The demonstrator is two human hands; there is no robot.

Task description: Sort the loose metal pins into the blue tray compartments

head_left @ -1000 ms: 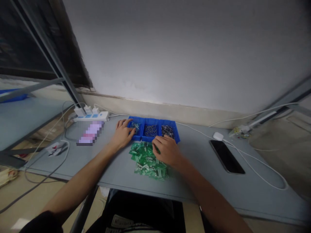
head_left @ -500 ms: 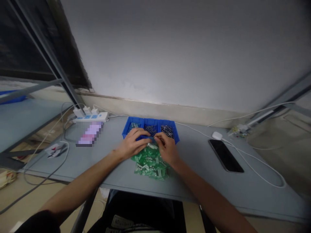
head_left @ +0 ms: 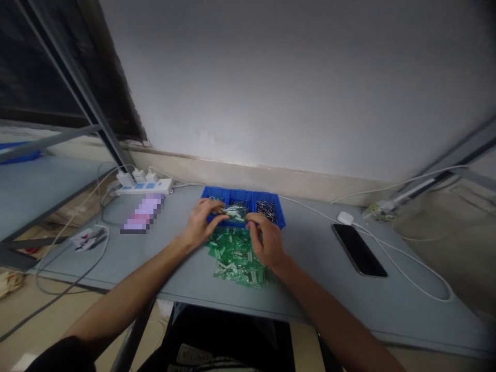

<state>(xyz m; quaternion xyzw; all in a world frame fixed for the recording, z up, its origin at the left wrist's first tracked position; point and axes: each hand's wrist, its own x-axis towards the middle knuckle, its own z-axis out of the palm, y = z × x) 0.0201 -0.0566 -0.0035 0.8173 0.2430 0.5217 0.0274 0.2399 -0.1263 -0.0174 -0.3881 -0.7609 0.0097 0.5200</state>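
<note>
Nearest, on the grey table [head_left: 310, 289], lies a loose pile of green packets [head_left: 236, 261], glossy and overlapping, between the two forearms. Just beyond it the left hand [head_left: 201, 225] and the right hand [head_left: 265, 240] meet over the near edge of the blue tray [head_left: 240, 191]. Between them is one small packet [head_left: 234, 211], lifted clear of the pile and over the tray's middle compartment. Each hand pinches an end of it, thumb against forefinger, the other fingers curled loosely; the view is blurred there, so the exact finger placement is probably as told, not certainly.

The small packet looks like thin plastic film with little parts inside: light, limp and somewhat slippery, likely to crumple or sag if gripped in the middle. The sealed ends or edges seem the best places to hold it, with a light pinch. A hard squeeze would do nothing but bend the film, while tilting it could spill what is inside.

The tray has three compartments side by side; the right one holds small dark metal pins [head_left: 266, 207]. Its low walls and the pile crowd the hands near and far.

To the right, well apart, a black phone [head_left: 358, 249] lies flat with a white cable [head_left: 411, 274] looping round it from a white plug [head_left: 344, 217]. To the far left a white power strip [head_left: 145, 187] sits by the wall, with a pink blurred-out object [head_left: 141, 217] just nearer than it
</note>
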